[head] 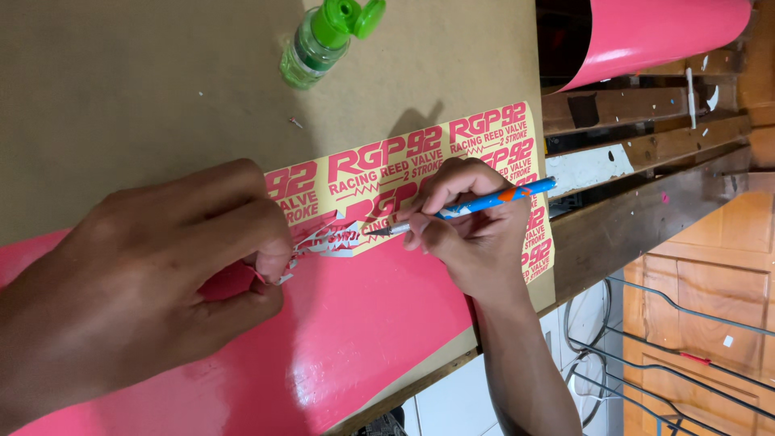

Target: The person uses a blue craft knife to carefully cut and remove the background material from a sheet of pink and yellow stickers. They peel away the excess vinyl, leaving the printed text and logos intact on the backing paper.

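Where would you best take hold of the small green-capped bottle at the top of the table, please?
Probably grip the green-capped bottle around its clear round body, below the cap, coming from the bare table on its left. The flip lid hangs open on the right, so the cap end offers a poor hold.

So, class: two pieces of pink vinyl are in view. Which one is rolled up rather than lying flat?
The pink roll at the top right, beyond the table edge, curves into a tube. The other, the pink sheet, lies flat on the table under both hands.
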